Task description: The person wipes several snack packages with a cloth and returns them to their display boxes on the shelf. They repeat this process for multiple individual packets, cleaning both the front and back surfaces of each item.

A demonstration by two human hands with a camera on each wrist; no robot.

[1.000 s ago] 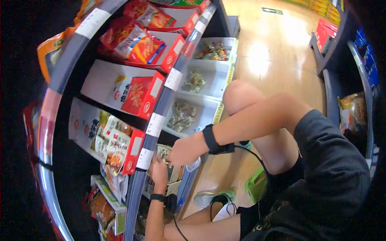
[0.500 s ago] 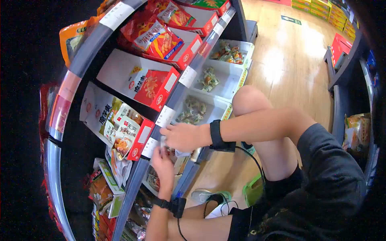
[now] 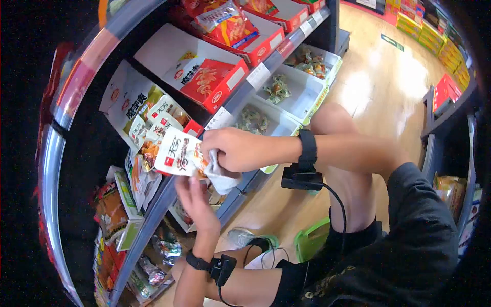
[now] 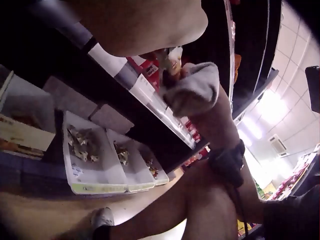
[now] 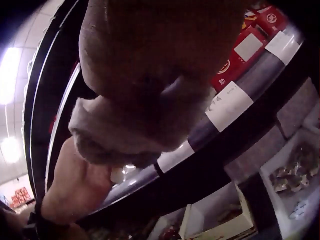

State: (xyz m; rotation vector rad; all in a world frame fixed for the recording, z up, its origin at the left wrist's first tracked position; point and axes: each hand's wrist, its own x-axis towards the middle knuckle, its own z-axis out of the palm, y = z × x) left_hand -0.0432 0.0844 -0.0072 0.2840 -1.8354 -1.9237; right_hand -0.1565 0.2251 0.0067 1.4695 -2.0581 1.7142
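In the head view my right hand grips a bunched grey cloth and a white snack packet with red and black print. The packet sticks out to the left, over the front of a red and white box of similar packets. My left hand is just below, fingertips right at the packet's lower edge. The left wrist view shows the cloth hanging from the right hand. In the right wrist view the cloth hides part of the left hand.
A shelf rail with price labels runs diagonally past my hands. Below it stand white bins of small wrapped snacks. Other red boxes fill the shelf. A green basket is on the wooden floor beside my leg.
The snack packet has come up into my right hand, beside the cloth. Both hands were at the price label on the rail; the left has dropped slightly. The head view has shifted.
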